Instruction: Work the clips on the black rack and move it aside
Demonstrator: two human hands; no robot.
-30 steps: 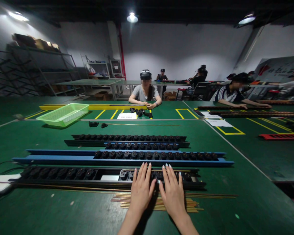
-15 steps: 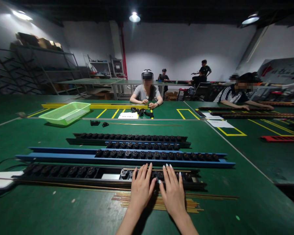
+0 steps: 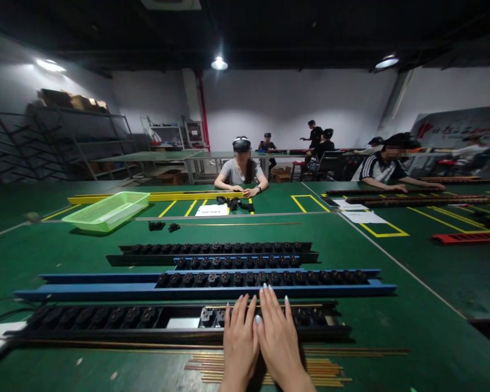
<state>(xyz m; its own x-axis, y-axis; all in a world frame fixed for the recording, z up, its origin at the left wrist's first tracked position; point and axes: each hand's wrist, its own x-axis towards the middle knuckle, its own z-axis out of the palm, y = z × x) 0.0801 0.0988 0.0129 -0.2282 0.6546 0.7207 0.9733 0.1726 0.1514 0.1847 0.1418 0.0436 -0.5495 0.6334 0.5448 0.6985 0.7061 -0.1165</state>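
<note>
Left hand [image 3: 240, 344] and right hand [image 3: 280, 343] drawn together, now touching; far standing person [image 3: 315, 136] shifted left.

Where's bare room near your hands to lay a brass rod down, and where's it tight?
Bare green mat lies left of the brass rods, below the black socket strip; another patch lies right of the rods. Crowded: around the left hand and right hand, over the strip, and the blue rail just beyond.

Your head-worn camera looks forward and down from just above your hands [image 3: 240, 345], close over the green table [image 3: 57, 256], facing a co-worker [image 3: 240, 169] across it, the far wall [image 3: 294, 103] in frame.
</note>
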